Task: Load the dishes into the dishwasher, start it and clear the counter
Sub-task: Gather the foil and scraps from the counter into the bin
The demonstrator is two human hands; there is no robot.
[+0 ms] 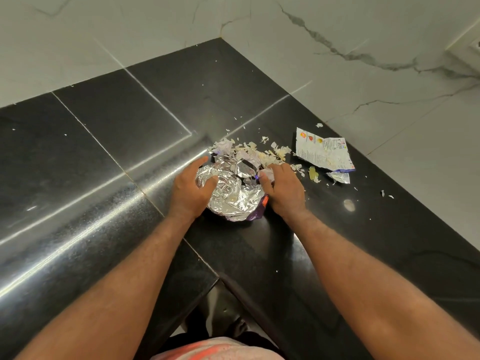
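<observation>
L hand (191, 188) and R hand (283, 188) both curled onto a crumpled foil wrapper (233, 201), silver inside w/ a purple-orange outer edge showing at its 5 o'clock. L cupped the 9 o'clock side, fingers round the far edge and thumb pressed on top. R closed on the 3 o'clock side, fingertips bunching the rim along w/ a pale bit of scrap. Prob reason for the two-sided hold: squeezing the foil inward so it closed into a pouch and whatever sat in it stayed put when lifted.

Wrapper sat on the black granite counter (104, 152), roughly centre frame, close to the inner corner of the L-shaped top. Peel scraps (257, 152), thin, whitish and papery, lay heaped at 12 to 1 o'clock of the foil, touching its far edge, so they looked raked toward it for scooping. A torn sachet (322, 152) lay flat at 2 o'clock, apart from the hands, w/ a smaller torn piece (340, 177) just beside it at its 5 o'clock. Stray flecks dotted the counter out toward 3 and 4 o'clock.

Judging by this, the step was counter clearing, approx midway: foil gathered, loose peel and sachet not yet picked up. No dishes or dishwasher in view. Marble-look wall tiles (155, 35) ran behind.
</observation>
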